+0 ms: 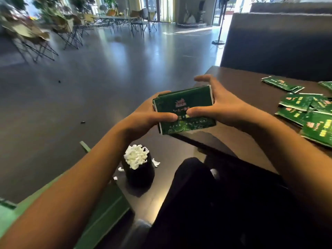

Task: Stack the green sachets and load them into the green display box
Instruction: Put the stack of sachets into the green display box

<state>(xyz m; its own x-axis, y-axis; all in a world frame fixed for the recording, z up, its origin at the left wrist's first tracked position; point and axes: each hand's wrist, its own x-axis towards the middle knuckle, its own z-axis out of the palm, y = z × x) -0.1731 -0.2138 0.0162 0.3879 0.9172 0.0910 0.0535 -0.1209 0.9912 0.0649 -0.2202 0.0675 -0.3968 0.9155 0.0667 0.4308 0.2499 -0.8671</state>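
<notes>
**Sachets squared in both hands, off the table corner**

Stack of green sachets held in the air just off the near corner of the dark table, printed face up. Left hand grips the stack's left end, thumb laid across the top face; right hand grips the right end, thumb on top and meeting the left thumb near the stack's middle, fingers curled round the far edge. Both hands clamped on the one stack, close together.

Loose sachets lie scattered on the table to the right of the stack, well apart from it; a few more sit further back along the table.

Below the stack, on the floor: a dark bin heaped with white paper scraps. A green panel shows to the bin's left; cannot tell whether it is the display box.

Step in hand, as judged: evening up the edges of a gathered stack. Loading not yet begun. Next move calls for a firm two-sided hold so the slick packets do not fan out, then either adding the loose ones or finding the box opening and lowering the stack in square.
</notes>
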